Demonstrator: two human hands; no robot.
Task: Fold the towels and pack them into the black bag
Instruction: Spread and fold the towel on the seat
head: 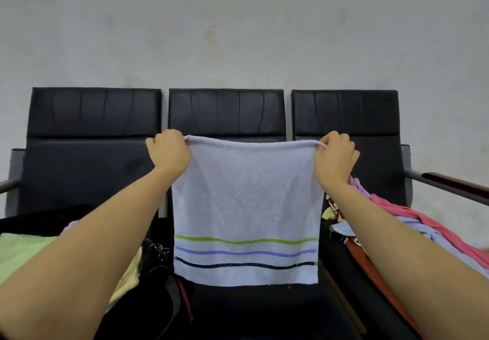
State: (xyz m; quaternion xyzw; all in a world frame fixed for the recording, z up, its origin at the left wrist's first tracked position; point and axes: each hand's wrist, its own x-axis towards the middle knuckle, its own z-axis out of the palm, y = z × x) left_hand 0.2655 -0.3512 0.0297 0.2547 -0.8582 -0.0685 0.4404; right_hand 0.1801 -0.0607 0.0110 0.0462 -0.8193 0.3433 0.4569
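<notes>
Black bag (158, 268) low left, green towel (23, 252) on it. My left hand (169, 151) and right hand (334, 155) each pinch a top corner of the white striped towel (246, 207), hanging over the middle seat (227, 112). Towel pile (397, 223) at right.

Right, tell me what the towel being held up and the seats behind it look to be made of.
The striped towel looks like cotton terry: matte, with a fuzzy looped nap and a rolled hem where the left hand and right hand pinch its top corners. The black seats look like leather or vinyl, which one I cannot tell: smooth, with a faint sheen and stitched panel seams.
</notes>
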